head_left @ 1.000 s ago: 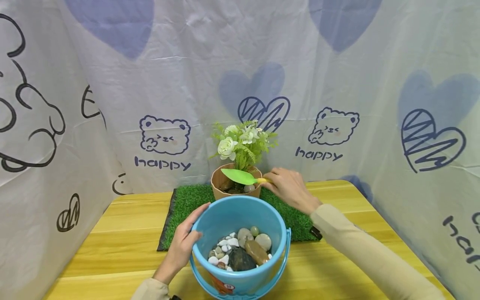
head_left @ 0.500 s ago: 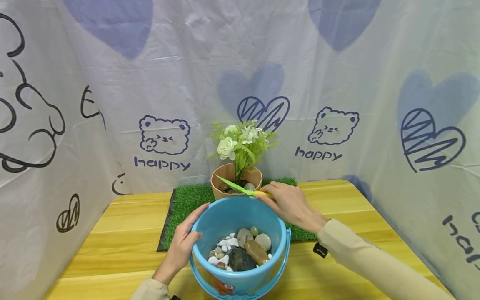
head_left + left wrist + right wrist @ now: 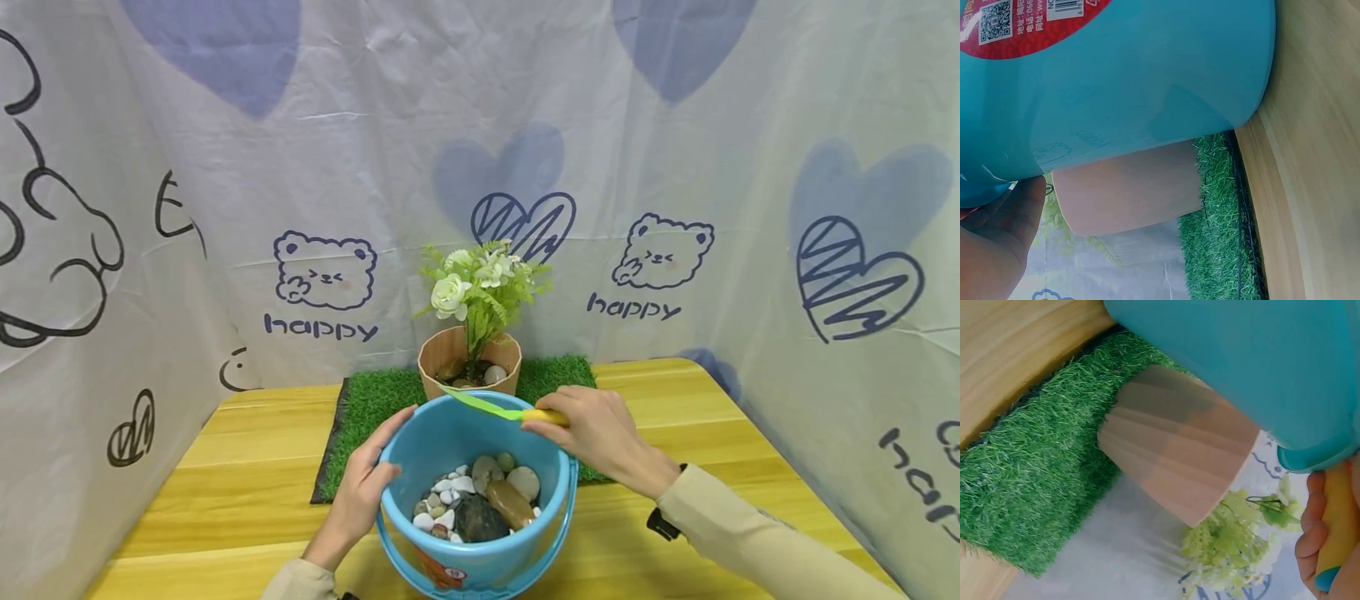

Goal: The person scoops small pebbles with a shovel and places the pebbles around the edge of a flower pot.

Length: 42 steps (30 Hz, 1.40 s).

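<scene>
My left hand (image 3: 356, 496) grips the left rim of a light blue bucket (image 3: 461, 437), thumb over the inside and fingers outside. In the left wrist view its fingers (image 3: 1025, 206) touch the bucket's wall. Inside the bucket lie white pebbles (image 3: 442, 500), a dark stone (image 3: 480, 518) and a brown stone (image 3: 510, 502). A green garden trowel (image 3: 495, 409) with a yellow handle is in my right hand (image 3: 600, 433), its blade over the bucket's far rim, seen nearly edge-on. Behind the bucket, a peach flowerpot (image 3: 442, 350) holds white flowers (image 3: 450, 297) and several stones.
Under the flowerpot lies a green artificial turf mat (image 3: 375, 408) on the wooden table (image 3: 225, 475). White cloth (image 3: 420, 100) with blue hearts and bears hangs close behind the table and along both sides. The bucket's handle (image 3: 566, 533) hangs down its front.
My right hand has drawn the trowel from over the flowerpot back toward me, to the bucket's far rim, and its blade has turned edge-on. The left hand and bucket have stayed put.
</scene>
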Available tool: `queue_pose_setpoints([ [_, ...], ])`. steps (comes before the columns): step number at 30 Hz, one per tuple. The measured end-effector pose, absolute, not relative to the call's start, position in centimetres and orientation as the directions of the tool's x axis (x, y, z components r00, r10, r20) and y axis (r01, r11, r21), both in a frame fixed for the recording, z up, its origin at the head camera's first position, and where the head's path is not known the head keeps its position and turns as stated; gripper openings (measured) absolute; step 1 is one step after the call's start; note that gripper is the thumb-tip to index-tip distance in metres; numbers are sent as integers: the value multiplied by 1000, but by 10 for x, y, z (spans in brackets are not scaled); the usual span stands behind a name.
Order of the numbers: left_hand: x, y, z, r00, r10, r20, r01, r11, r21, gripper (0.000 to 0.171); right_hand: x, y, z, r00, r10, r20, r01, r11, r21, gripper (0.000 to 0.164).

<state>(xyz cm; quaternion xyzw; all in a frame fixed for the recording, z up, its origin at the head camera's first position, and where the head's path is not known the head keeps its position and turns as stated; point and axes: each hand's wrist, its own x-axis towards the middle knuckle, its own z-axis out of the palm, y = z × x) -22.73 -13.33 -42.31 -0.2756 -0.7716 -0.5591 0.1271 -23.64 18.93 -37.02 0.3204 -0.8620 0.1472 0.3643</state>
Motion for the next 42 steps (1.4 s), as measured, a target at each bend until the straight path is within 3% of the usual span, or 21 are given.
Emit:
queue_pose_setpoints([
  [6, -228, -133, -424, -810, 281, 514, 575, 217, 789, 69, -226, 190, -365, -471, -539, 698, -653, 745, 135, 22],
  [20, -226, -134, -423, -813, 278, 512, 574, 232, 785, 67, -204, 183, -340, -551, -695, 461, -685, 693, 226, 28],
  [26, -227, -133, -424, -813, 279, 512, 573, 222, 789, 68, -199, 174, -328, -560, -771, 303, -751, 627, 207, 24],
  [34, -227, -132, -424, -817, 283, 502, 564, 212, 798, 68, -200, 171, -325, -585, -773, 245, -749, 631, 200, 24],
  [42, -227, -132, -423, -809, 274, 520, 578, 210, 789, 67, -201, 172, -317, -551, -820, 155, -824, 564, 55, 27],
])
